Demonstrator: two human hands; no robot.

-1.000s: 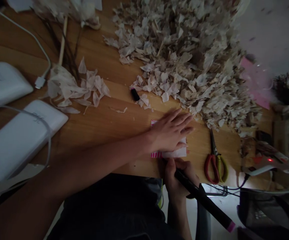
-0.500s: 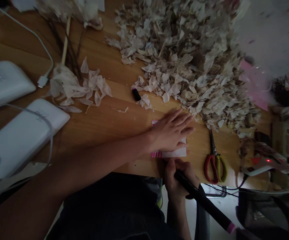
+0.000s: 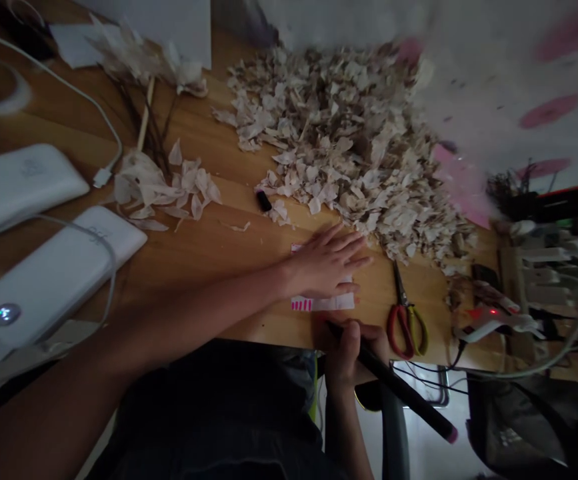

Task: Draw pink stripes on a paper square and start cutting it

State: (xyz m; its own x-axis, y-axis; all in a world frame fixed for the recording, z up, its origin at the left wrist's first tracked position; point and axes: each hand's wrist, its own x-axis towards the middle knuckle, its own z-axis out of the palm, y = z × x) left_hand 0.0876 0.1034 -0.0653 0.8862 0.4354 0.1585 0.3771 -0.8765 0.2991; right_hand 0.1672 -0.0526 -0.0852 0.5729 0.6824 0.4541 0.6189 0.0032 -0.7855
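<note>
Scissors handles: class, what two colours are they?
The scissors handles are red and yellow-green; they show best in the head view.

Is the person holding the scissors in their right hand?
No, the right hand grips a black marker, while the scissors lie on the wooden table.

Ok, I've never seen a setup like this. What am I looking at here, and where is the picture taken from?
There is no machine: this is a person working with bare hands, filmed by one camera worn on their head and looking down, so their dark shirt shows at the bottom. Their left hand lies flat on a white strip of paper with pink marks. Their right hand grips a black marker with a pink end. On the wooden table lie a heap of pale papery flakes, red-and-yellow-handled scissors and two white power banks.
</note>
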